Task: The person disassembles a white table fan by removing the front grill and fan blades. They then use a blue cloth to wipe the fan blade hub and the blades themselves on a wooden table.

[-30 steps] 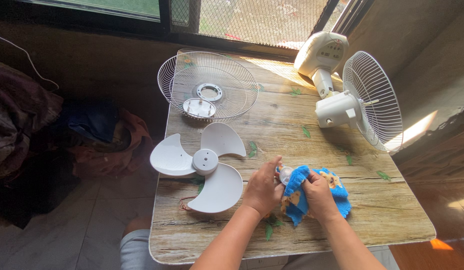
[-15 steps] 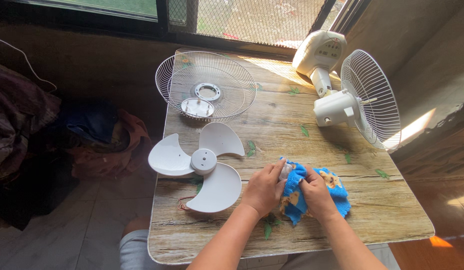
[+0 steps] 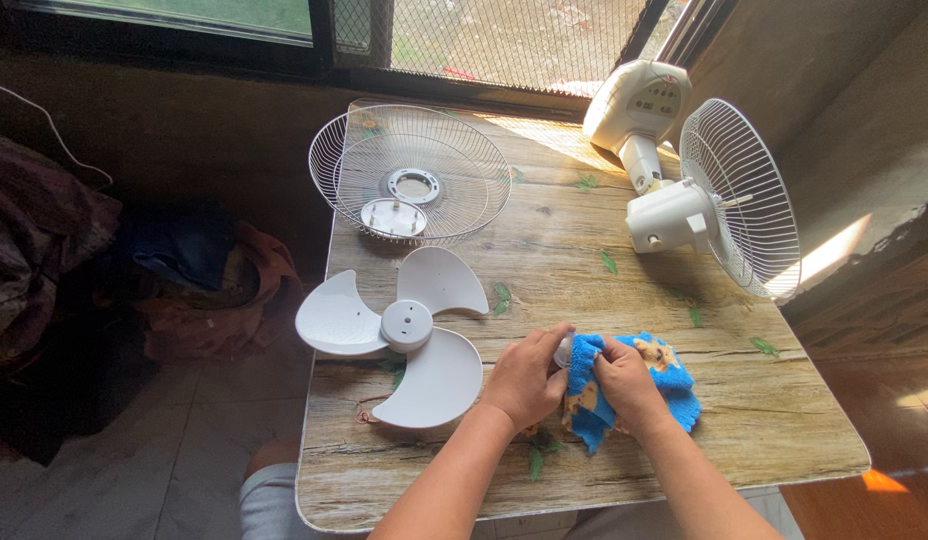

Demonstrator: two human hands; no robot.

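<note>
At the far left a heap of dark cloth point(image 3: 44, 250) lies on the floor in deep shade, its folds hard to make out and its edge cut off by the frame. The bench point(image 3: 584, 250) has a wood-grain top with small green leaf marks and a pale rim; its near edge hides most of the person's lap. On its left half lies a white plastic fan blade point(image 3: 399, 330) with three smooth curved vanes around a round hub, and behind it a domed white wire guard point(image 3: 411, 185) rests open side up with a small round white disc point(image 3: 390, 215) inside it. The left hand point(image 3: 524, 375) is curled closed, its fingertips pinching a small white rounded part point(image 3: 563, 349), most of which is hidden between the fingers and the cloth, so its shape cannot be told. The right hand point(image 3: 624, 385) is closed on a fluffy blue cloth point(image 3: 674, 385) with tan patches, pressing a fold of it against that part; the cloth's loose end rests on the bench near the front edge, right of centre. Both forearms run out of the bottom of the frame. At the right rear lies a white fan body point(image 3: 664, 215), its base point(image 3: 636, 100) toward the window and its second wire guard point(image 3: 739, 195) standing on edge.
</note>
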